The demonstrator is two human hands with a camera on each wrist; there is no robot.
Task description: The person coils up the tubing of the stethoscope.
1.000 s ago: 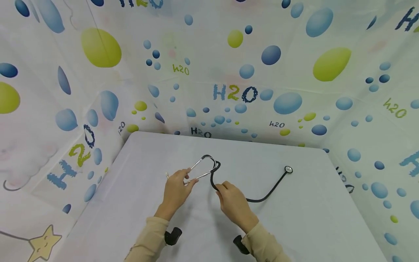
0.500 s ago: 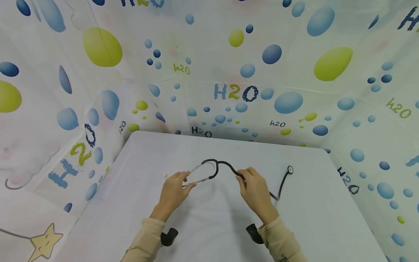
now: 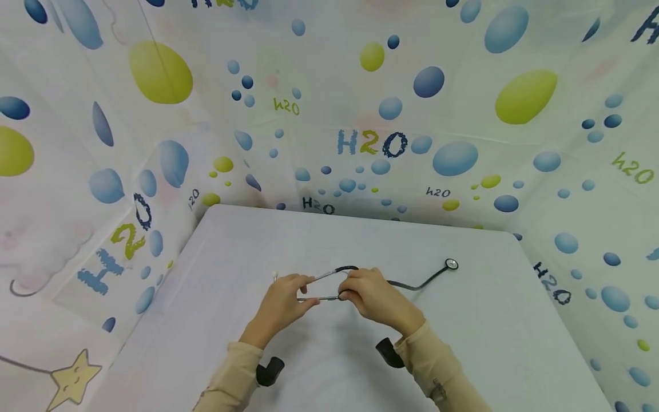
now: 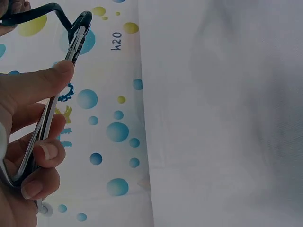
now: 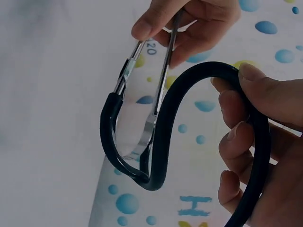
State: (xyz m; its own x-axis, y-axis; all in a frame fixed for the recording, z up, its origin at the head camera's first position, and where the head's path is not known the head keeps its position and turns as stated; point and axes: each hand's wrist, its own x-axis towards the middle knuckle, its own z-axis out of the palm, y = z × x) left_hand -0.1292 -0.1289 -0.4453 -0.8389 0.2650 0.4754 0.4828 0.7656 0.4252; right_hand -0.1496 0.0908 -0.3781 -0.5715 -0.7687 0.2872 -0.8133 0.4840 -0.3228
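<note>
A stethoscope with black tubing [image 5: 163, 137] and silver ear tubes [image 4: 53, 106] is held between both hands. My left hand [image 3: 282, 303] grips the metal ear tubes, with its thumb and fingers on either side of them in the left wrist view. A pale ear tip [image 3: 275, 275] sticks out behind that hand. My right hand [image 3: 378, 300] holds the black tubing, its fingers curled round it in the right wrist view. Between the hands the tubing bends into a loop. To the right, the round chest piece [image 3: 451, 264] lies at the tubing's far end.
A white-covered table [image 3: 231, 240] spreads beneath the hands. Behind it and at both sides hangs a white curtain [image 3: 319, 120] printed with blue and green drops and "H2O". Black devices sit at the left wrist [image 3: 270, 372] and the right wrist [image 3: 390, 352].
My right hand first moved right along with the tubing, then came back left beside the ear tubes. The left hand stayed on the ear tubes, shifting slightly right. The chest piece moved slightly.
</note>
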